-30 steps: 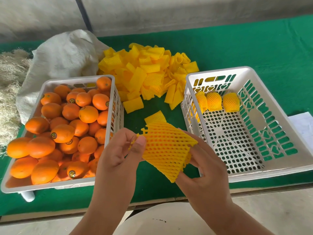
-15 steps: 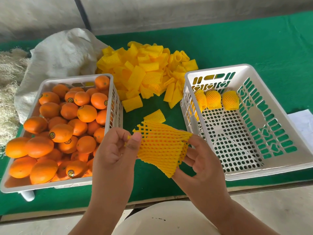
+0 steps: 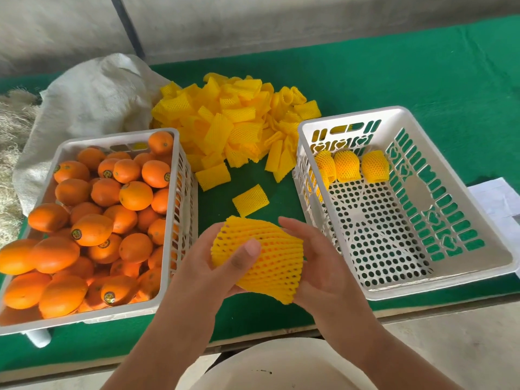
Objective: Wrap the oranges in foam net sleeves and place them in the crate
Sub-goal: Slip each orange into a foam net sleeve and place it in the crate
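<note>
Yellow sleeve pile [image 3: 233,125], burlap sack [image 3: 92,99], paper [image 3: 495,201]

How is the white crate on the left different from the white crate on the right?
The left crate is heaped with bare oranges, some with stickers; the right crate holds only three wrapped oranges, lined along its far wall. The left crate's floor is hidden under fruit; the right crate's perforated floor is mostly bare. A pale sack lies behind the left crate; white paper lies beside the right. Both are white, slotted plastic on the green cloth.
</note>
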